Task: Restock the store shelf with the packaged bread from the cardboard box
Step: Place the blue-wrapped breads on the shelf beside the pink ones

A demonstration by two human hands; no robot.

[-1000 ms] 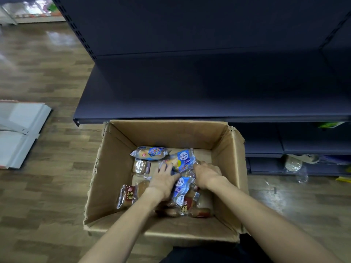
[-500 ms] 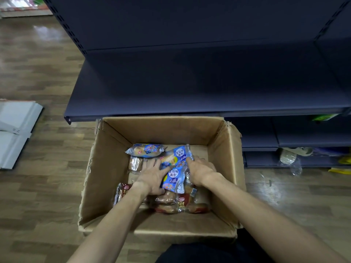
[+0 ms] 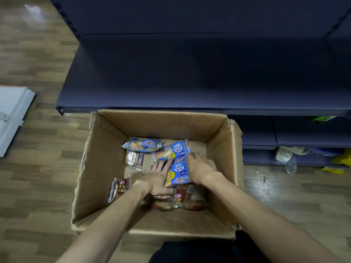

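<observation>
Blue bread packets (image 3: 179,164) printed 蓝莓味面包, stacked in the middle of the open cardboard box (image 3: 106,168); brown packets (image 3: 119,188) beside and below them with partly legible 小面包. Left hand (image 3: 157,179) laid with straight fingers against the blue stack's left edge, right hand (image 3: 201,168) curled round its right edge. Behind the box, bare dark shelf (image 3: 190,82) on wood-look floor (image 3: 38,186).
</observation>
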